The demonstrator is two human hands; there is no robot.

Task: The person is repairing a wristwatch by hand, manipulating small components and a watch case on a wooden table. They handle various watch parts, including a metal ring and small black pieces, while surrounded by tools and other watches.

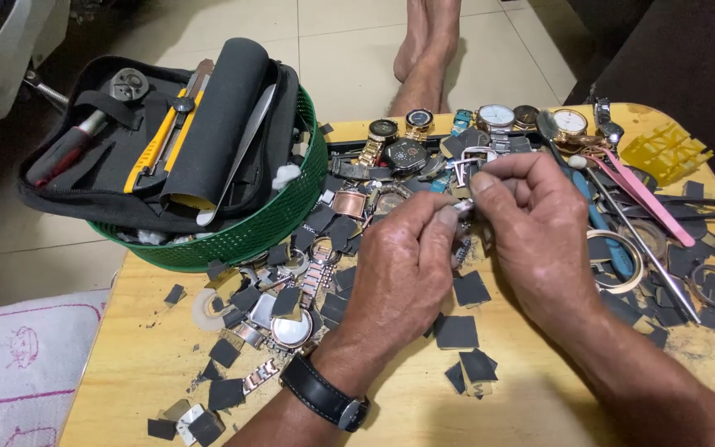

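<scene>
My left hand [399,269] and my right hand [531,232] meet over the middle of a wooden table [142,356]. Both pinch a small silvery metal part [463,205] between fingertips; its exact shape is hidden by my fingers. A metal watch band [460,248] hangs just under the hands, and whether it joins that part I cannot tell. A black strap watch [324,397] sits on my left wrist. Several wristwatches [496,117] lie in a row along the far edge, beyond my hands.
A green mesh basket [250,228] at the left holds a black tool pouch [109,165] with a yellow knife [159,141] and screwdriver. Dark square scraps [457,331] and watch parts litter the table. Pink tweezers [643,194] lie right. Bare feet [428,50] rest beyond.
</scene>
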